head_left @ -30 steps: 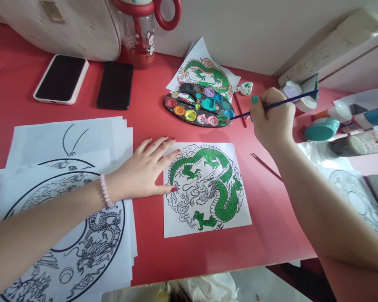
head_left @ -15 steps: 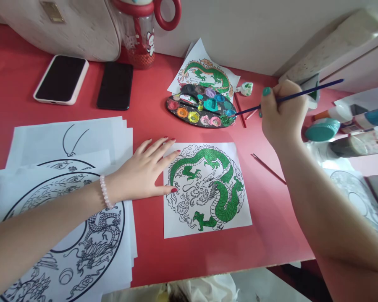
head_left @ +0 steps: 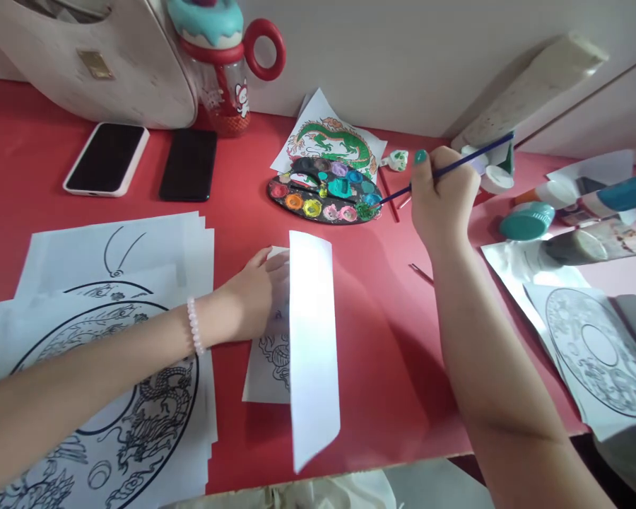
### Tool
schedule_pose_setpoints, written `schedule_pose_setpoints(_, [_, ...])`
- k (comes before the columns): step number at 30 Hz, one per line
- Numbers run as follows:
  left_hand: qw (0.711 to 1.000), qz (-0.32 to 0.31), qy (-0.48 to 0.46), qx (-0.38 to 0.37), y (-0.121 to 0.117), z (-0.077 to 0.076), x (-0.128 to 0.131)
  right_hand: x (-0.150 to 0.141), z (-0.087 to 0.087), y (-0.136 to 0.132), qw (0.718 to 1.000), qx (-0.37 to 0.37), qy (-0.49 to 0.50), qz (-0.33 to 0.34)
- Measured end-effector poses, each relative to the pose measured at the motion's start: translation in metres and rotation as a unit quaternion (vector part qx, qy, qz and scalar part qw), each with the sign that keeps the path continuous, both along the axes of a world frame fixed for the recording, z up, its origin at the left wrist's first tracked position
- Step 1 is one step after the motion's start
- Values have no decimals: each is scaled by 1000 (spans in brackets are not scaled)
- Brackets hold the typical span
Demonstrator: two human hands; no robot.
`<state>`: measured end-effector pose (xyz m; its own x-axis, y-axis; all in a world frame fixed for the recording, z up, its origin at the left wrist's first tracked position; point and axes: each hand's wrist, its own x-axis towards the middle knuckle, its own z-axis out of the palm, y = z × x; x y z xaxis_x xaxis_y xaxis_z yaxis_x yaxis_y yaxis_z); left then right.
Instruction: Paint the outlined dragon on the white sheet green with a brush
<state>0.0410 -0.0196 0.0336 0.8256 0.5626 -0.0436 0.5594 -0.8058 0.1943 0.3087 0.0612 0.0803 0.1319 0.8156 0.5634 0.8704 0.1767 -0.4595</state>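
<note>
The right hand (head_left: 445, 194), right of centre toward the top of the frame, has its fingers closed together around a blue paintbrush (head_left: 474, 155). The brush slants down to the left, its tip at the green paint on the right end of the dark oval palette (head_left: 285, 206).

The left hand (head_left: 249, 297), near the centre of the frame, is at the drawing sheet (head_left: 314, 353). The right part of this sheet stands up off the red worktop (head_left: 381, 396), blank side showing, while its left part shows black line work. The left fingertips are partly hidden, so I cannot tell whether they pinch the paper.

Behind the palette, partly under it, is a green dragon picture (head_left: 321, 120). A paper stack (head_left: 79, 247) fills the lower left, below a white-edged phone (head_left: 106, 159) and a black phone (head_left: 188, 165). A cup with a red handle (head_left: 227, 106) stands beside a pale bag (head_left: 138, 78) at upper left. A teal-lidded jar (head_left: 527, 220) lies at right.
</note>
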Motion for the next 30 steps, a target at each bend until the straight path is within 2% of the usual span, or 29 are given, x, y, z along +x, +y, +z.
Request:
schedule_pose_setpoints(3, [1000,-20,6,13,4,8,8,2,0,-1,1000,-8,2,4])
schedule_pose_setpoints(7, [997,33,29,58,0,22,28,4,0,-1,1000,-20,5,4])
schedule_pose_setpoints(10, [990,73,65,103,-7,20,44,4,0,0,1000,-21,3,1])
schedule_pose_setpoints(13, [985,84,70,134,-9,11,53,3,0,0,1000,-18,5,10])
schedule_pose_setpoints(17, [988,111,40,104,2,5,57,5,-5,0,1000,6,7,26])
schedule_pose_setpoints(22, [985,151,28,83,19,4,64,7,-14,1,999,21,18,36])
schedule_pose_setpoints(30, [985,162,8,57,20,4,66,1,-12,-2,998,-2,50,31])
